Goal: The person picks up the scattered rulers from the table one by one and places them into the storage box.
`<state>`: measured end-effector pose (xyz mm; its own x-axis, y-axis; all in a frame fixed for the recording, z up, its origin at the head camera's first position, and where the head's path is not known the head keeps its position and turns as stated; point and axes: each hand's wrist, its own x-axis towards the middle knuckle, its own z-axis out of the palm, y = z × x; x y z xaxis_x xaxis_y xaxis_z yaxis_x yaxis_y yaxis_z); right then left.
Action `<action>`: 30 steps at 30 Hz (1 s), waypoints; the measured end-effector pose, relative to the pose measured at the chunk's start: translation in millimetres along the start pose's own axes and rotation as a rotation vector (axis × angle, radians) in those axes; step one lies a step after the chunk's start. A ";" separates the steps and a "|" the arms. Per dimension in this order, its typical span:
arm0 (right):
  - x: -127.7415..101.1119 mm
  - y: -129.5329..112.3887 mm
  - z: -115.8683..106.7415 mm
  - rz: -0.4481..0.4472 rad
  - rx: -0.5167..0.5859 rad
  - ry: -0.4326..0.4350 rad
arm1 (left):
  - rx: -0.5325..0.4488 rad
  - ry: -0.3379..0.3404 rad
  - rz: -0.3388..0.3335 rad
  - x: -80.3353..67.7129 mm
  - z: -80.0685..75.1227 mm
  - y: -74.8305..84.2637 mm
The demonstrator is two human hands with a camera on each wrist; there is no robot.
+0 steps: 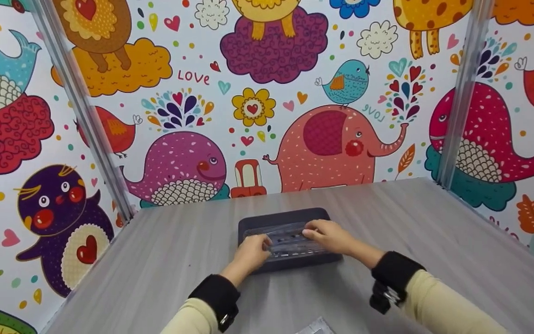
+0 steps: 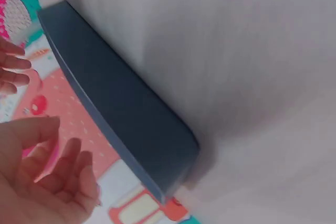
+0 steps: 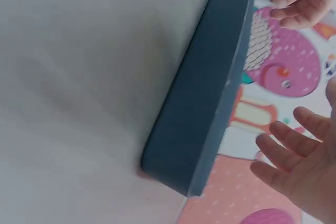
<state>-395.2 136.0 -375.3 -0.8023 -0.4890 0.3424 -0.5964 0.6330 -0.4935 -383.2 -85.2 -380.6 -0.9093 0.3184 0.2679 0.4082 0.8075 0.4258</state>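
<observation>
- A dark blue tray (image 1: 285, 215) sits on the grey desk (image 1: 434, 232), near its far edge, below the cartoon-animal wall (image 1: 332, 144).
- A clear plastic packet (image 1: 290, 241) lies across the tray's top.
- The left hand (image 1: 251, 253) rests on the packet's left end, fingers loosely spread in the wrist view.
- The right hand (image 1: 329, 235) touches the packet's right end; its fingers look relaxed and spread.
- Whether either hand pinches the packet, I cannot tell.

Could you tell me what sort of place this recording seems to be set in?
Probably a small staged booth rather than a home: a grey wood-grain tabletop boxed in by cartoon-animal wall panels joined with metal corner posts, with only a dark tray under the hands.
</observation>
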 end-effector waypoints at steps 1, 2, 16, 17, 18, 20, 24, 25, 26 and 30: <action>-4.4 -2.0 -1.6 -0.013 0.001 -0.009 | -0.011 -0.005 0.018 -5.2 -0.6 1.9; -9.1 -4.3 -3.2 -0.027 0.004 -0.023 | -0.019 -0.006 0.039 -10.2 -0.9 4.0; -74.0 -24.1 11.2 -0.123 -0.107 -0.186 | 0.092 -0.142 0.134 -62.9 24.8 42.1; -78.1 -25.3 14.2 -0.118 -0.141 -0.209 | 0.124 -0.153 0.138 -65.3 27.6 41.8; -81.7 -26.5 17.5 -0.105 -0.179 -0.237 | 0.155 -0.168 0.138 -67.4 30.2 41.1; -87.2 -29.1 23.6 -0.060 -0.246 -0.304 | 0.200 -0.198 0.136 -70.5 34.0 39.4; -92.2 -33.3 31.6 -0.017 -0.361 -0.384 | 0.240 -0.244 0.126 -72.8 37.5 35.9; -92.4 -34.0 32.6 -0.025 -0.374 -0.387 | 0.243 -0.248 0.131 -73.1 37.6 35.4; -92.2 -34.5 33.4 -0.043 -0.385 -0.384 | 0.244 -0.254 0.137 -73.3 37.8 35.1; -88.4 -35.4 34.7 -0.080 -0.382 -0.407 | 0.208 -0.299 0.149 -74.0 38.6 36.1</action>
<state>-302.3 136.0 -415.8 -0.7252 -0.6886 -0.0066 -0.6822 0.7197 -0.1286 -304.2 -60.4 -418.5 -0.8373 0.5455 0.0371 0.5404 0.8151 0.2086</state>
